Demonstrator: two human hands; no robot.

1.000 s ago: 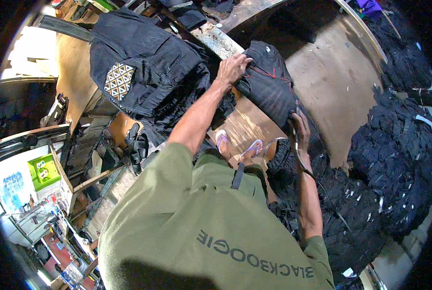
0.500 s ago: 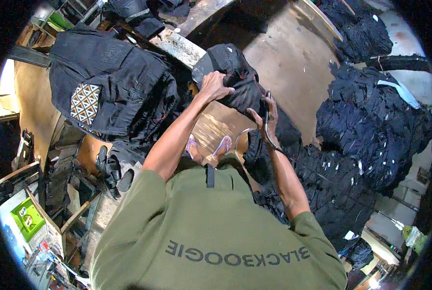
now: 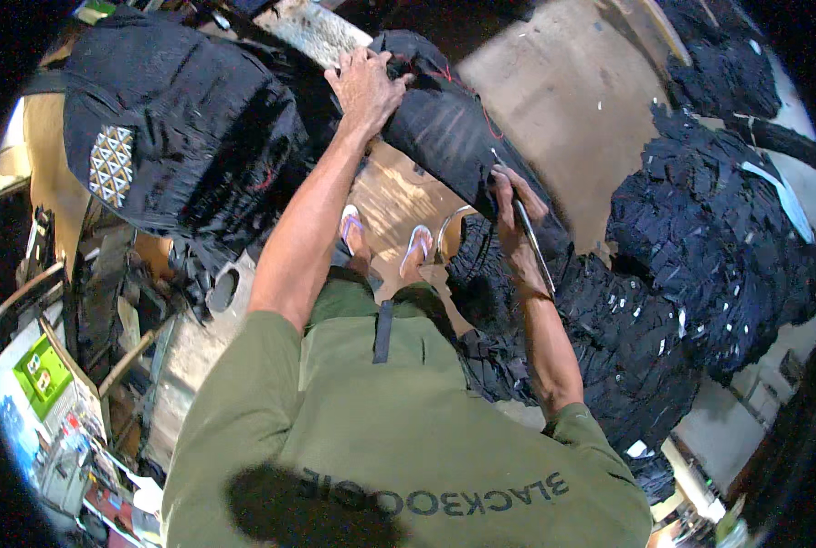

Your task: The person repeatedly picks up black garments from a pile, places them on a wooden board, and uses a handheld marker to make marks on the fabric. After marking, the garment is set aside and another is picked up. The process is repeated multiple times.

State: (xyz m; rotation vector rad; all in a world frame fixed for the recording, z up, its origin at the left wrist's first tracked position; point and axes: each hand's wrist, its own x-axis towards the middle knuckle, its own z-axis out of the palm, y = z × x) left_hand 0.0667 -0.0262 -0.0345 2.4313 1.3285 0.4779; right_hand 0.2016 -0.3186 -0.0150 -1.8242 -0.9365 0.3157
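A black denim-like garment lies stretched over a narrow support in front of me, with loose red thread along its far right side. My left hand rests on its far left end, fingers spread over the cloth. In my right hand is a slim, silver, pen-shaped tool. Its thin tip points away from me, close to the garment's right side, and its rear part runs back along my wrist. I cannot make out whether the tip touches the cloth.
At left sits a large pile of black garments with a patterned patch. A heap of dark garments fills the right side. A brown board surface lies beyond my right hand. A green tray stands at lower left.
My left hand has moved up and left, its fingers spreading over the cloth. The garment now lies flatter and longer. My right hand has shifted slightly right and nearer, still holding the tool.
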